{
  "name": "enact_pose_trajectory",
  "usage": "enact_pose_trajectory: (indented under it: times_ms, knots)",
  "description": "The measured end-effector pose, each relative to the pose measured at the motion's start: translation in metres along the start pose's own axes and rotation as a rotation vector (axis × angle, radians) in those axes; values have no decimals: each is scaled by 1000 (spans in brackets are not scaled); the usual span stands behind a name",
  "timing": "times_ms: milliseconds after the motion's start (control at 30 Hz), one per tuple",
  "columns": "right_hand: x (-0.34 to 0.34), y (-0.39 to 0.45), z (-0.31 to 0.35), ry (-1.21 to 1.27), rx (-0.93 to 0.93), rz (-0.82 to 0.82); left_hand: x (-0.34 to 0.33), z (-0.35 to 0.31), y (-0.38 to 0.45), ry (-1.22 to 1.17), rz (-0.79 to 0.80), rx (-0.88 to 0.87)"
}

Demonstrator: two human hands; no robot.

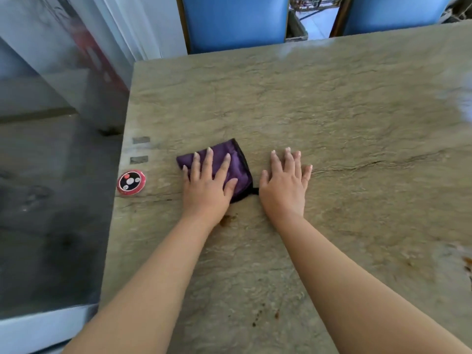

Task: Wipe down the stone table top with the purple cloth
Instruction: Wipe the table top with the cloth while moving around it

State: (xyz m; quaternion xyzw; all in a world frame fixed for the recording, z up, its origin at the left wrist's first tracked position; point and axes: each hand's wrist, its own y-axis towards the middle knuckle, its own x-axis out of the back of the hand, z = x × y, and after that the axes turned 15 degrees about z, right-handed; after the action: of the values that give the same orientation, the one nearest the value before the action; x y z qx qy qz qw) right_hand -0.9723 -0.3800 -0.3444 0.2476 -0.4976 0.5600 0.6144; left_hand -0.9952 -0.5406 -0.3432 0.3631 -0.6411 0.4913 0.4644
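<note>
A folded purple cloth (pixel 236 166) with a dark hem lies on the beige stone table top (pixel 319 111), left of the middle. My left hand (pixel 208 182) presses flat on the cloth with straight, spread fingers and covers its left half. My right hand (pixel 286 182) rests flat on the bare stone just right of the cloth, fingers straight, its thumb side close to the cloth's lower right corner. Brown stains mark the stone near my left wrist (pixel 226 219), between my forearms (pixel 258 315) and at the right edge (pixel 467 263).
A round red call button (pixel 131 182) sits near the table's left edge, with two grey rectangular marks (pixel 140 149) above it. Two blue chairs (pixel 235 21) stand behind the far edge. Dark floor lies to the left.
</note>
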Motion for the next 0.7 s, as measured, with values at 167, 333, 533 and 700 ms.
enact_pose_trajectory:
  times_ms: [167, 333, 533, 700]
  knots:
    - [-10, -28, 8, 22, 112, 38, 3, 69, -10, 33, 46, -39]
    - [-7, -30, 8, 95, 151, 25, 20, 62, 18, -73, 97, 288]
    - [12, -17, -10, 194, 213, -51, 0, -1, -23, -25, 75, 148]
    - [25, -6, -46, 70, -39, -129, 16, -29, 27, -12, 155, 62]
